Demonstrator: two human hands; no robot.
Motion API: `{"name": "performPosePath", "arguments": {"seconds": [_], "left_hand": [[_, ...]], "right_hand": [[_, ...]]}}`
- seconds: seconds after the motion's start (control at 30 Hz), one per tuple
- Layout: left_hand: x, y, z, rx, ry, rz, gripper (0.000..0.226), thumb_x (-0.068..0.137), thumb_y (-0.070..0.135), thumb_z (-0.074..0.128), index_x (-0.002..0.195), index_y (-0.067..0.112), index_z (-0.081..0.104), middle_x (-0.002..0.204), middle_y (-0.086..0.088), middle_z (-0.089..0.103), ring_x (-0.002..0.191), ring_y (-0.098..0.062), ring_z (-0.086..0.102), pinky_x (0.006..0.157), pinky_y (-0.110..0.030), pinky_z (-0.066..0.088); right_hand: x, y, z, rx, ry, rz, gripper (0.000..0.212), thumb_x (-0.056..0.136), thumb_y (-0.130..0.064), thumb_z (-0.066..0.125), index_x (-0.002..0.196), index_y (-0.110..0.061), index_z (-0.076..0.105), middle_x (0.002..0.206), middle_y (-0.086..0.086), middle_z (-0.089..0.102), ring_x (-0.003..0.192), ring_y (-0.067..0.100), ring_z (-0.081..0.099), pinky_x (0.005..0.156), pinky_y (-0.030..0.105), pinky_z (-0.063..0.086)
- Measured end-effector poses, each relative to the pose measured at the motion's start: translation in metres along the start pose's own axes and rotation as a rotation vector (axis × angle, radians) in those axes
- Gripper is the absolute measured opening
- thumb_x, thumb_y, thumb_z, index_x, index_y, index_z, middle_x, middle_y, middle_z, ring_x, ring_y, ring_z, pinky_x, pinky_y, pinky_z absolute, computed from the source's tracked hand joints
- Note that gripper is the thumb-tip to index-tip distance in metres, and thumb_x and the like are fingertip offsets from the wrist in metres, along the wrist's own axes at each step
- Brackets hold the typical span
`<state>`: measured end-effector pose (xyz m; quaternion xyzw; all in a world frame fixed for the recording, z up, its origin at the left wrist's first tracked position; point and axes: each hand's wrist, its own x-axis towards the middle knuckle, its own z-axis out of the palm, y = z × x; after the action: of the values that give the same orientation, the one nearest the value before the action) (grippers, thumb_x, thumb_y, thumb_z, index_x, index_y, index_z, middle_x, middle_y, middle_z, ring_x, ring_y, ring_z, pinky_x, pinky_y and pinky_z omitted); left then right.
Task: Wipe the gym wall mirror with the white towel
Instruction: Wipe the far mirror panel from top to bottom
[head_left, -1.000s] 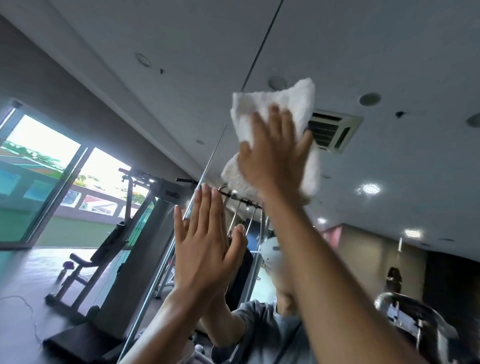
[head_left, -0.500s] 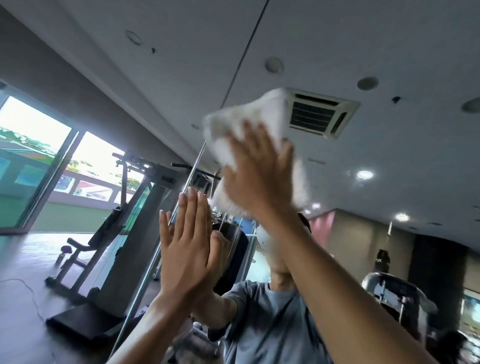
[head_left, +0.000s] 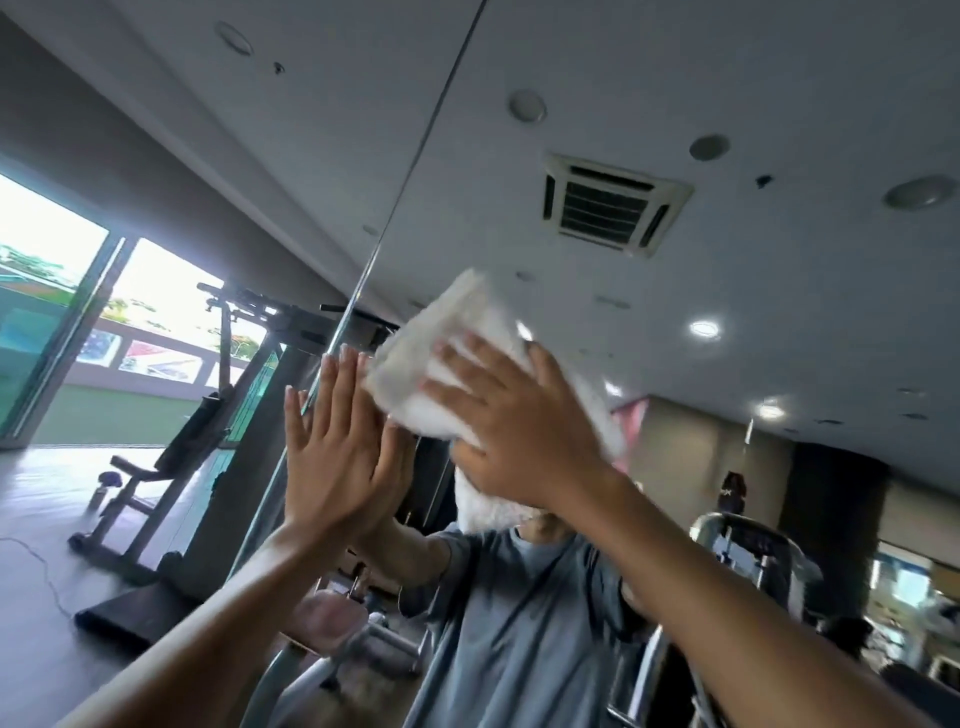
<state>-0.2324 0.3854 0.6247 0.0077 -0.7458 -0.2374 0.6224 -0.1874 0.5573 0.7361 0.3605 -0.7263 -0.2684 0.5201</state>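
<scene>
On the mirror (head_left: 779, 78), the right hand (head_left: 519, 431) presses the white towel (head_left: 457, 322), fingers (head_left: 467, 382) spread; the left hand (head_left: 332, 447) lies flat, fingers together.

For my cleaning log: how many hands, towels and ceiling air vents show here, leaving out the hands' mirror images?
Hands: 2, the left hand and the right hand
White towel: 1
Ceiling air vent: 1
Total: 4

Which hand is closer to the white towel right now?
Right. The right hand presses the towel flat on the mirror; the left hand rests on the mirror just left of it.
</scene>
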Motion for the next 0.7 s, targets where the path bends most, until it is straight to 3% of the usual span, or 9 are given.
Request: {"name": "performPosePath", "arguments": {"seconds": [0.03,0.1,0.2,0.3,0.37,0.47,0.53,0.6,0.7], "left_hand": [[-0.001,0.001,0.0,0.023,-0.018,-0.01,0.074,0.099,0.055,0.007,0.16,0.013,0.006,0.167,-0.003,-0.005,0.154,-0.013,-0.012,0.123,-0.053,-0.005],[-0.003,0.003,0.0,0.077,-0.04,-0.017,0.078,0.098,0.06,0.004,0.16,0.012,0.0,0.167,-0.005,-0.011,0.153,-0.015,-0.016,0.123,-0.051,-0.009],[-0.008,0.011,-0.001,0.078,-0.066,-0.045,0.081,0.097,0.06,0.005,0.159,0.009,-0.005,0.166,-0.009,-0.015,0.152,-0.017,-0.021,0.123,-0.05,-0.011],[-0.018,0.032,-0.001,0.028,-0.062,-0.071,0.081,0.096,0.056,0.006,0.158,0.005,-0.005,0.165,-0.012,-0.016,0.151,-0.018,-0.024,0.123,-0.048,-0.011],[-0.021,0.045,-0.001,0.0,-0.059,-0.069,0.08,0.096,0.053,0.007,0.158,0.003,-0.002,0.165,-0.015,-0.015,0.151,-0.02,-0.024,0.123,-0.048,-0.011],[-0.026,0.063,-0.001,-0.008,-0.066,0.019,0.076,0.097,0.049,0.011,0.159,0.005,0.002,0.165,-0.017,-0.011,0.153,-0.024,-0.018,0.122,-0.046,-0.015],[-0.028,0.076,0.001,-0.01,-0.024,0.112,0.072,0.099,0.043,0.018,0.158,0.005,0.007,0.166,-0.02,0.0,0.154,-0.027,-0.007,0.122,-0.044,-0.011],[-0.029,0.09,0.004,-0.033,-0.001,0.142,0.067,0.102,0.042,0.014,0.157,0.005,0.009,0.165,-0.019,0.006,0.155,-0.027,-0.002,0.122,-0.044,-0.011],[-0.033,0.114,0.011,-0.1,0.014,0.108,0.065,0.103,0.041,0.014,0.158,0.005,0.017,0.166,-0.018,0.01,0.155,-0.028,0.002,0.122,-0.043,-0.011]], "right_hand": [[-0.002,0.01,-0.007,-0.012,-0.076,-0.119,0.066,0.084,-0.047,0.032,0.148,-0.036,0.044,0.163,-0.004,0.028,0.151,0.018,0.022,0.114,0.058,0.018],[-0.001,0.05,-0.02,-0.058,-0.109,-0.138,0.067,0.084,-0.049,0.029,0.15,-0.041,0.036,0.164,-0.008,0.022,0.151,0.015,0.017,0.115,0.055,0.011],[-0.008,0.097,-0.037,-0.074,0.093,0.238,0.064,0.085,-0.044,0.029,0.148,-0.037,0.042,0.162,-0.004,0.031,0.149,0.02,0.026,0.109,0.056,0.025],[-0.021,0.07,-0.024,-0.015,0.291,0.617,0.063,0.089,-0.041,0.032,0.15,-0.03,0.041,0.163,0.0,0.029,0.15,0.023,0.023,0.113,0.055,0.021],[-0.034,0.041,-0.011,0.006,0.214,0.447,0.065,0.088,-0.043,0.033,0.152,-0.032,0.037,0.165,0.0,0.024,0.152,0.022,0.018,0.116,0.055,0.015],[-0.054,0.058,-0.013,-0.063,0.004,-0.211,0.06,0.085,-0.045,0.047,0.145,-0.037,0.049,0.16,-0.002,0.035,0.149,0.02,0.027,0.113,0.05,0.016],[-0.061,0.102,-0.028,-0.086,-0.035,-0.348,0.058,0.084,-0.043,0.05,0.142,-0.04,0.049,0.158,-0.005,0.038,0.147,0.018,0.029,0.115,0.052,0.014],[-0.076,0.139,-0.04,-0.058,0.081,-0.081,0.059,0.084,-0.039,0.047,0.143,-0.038,0.045,0.156,-0.003,0.042,0.145,0.02,0.033,0.112,0.062,0.025],[-0.1,0.14,-0.041,-0.03,0.369,0.604,0.058,0.087,-0.034,0.042,0.145,-0.031,0.047,0.157,-0.001,0.04,0.145,0.021,0.033,0.108,0.058,0.03]]}}
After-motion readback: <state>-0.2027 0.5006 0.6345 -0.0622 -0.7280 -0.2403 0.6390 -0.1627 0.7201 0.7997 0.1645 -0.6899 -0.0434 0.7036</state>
